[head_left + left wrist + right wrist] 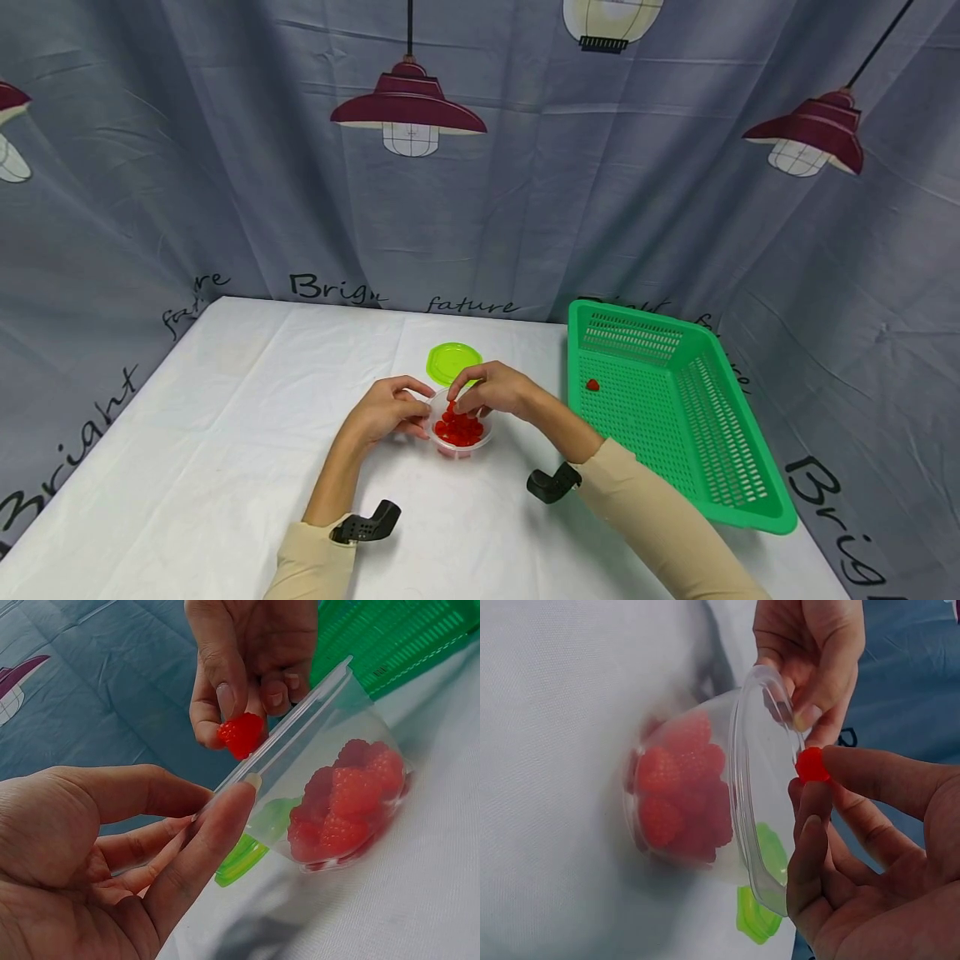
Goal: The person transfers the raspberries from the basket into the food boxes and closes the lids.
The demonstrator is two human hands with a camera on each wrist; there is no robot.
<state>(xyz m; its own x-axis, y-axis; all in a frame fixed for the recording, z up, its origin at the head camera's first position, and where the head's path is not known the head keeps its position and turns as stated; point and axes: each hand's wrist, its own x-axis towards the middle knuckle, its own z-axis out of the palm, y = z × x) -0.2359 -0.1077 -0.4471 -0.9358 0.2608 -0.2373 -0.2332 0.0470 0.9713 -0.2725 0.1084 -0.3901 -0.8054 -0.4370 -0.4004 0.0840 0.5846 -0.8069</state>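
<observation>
A clear plastic tub (341,701) stands on the white cloth with several red raspberries (459,429) in its bottom. My left hand (388,408) grips the tub's rim at its left side, thumb and fingers on either side of the edge. Just over the tub's opening, my right hand (495,390) pinches a single raspberry (811,764) between thumb and fingertip. In the left wrist view that berry (241,735) is close to the rim, above the other raspberries.
Behind the tub lies a lime-green lid (452,363). A green plastic basket (660,425) stands to the right, with one raspberry (592,385) inside near its left wall. A grey printed curtain (510,208) hangs along the table's back edge.
</observation>
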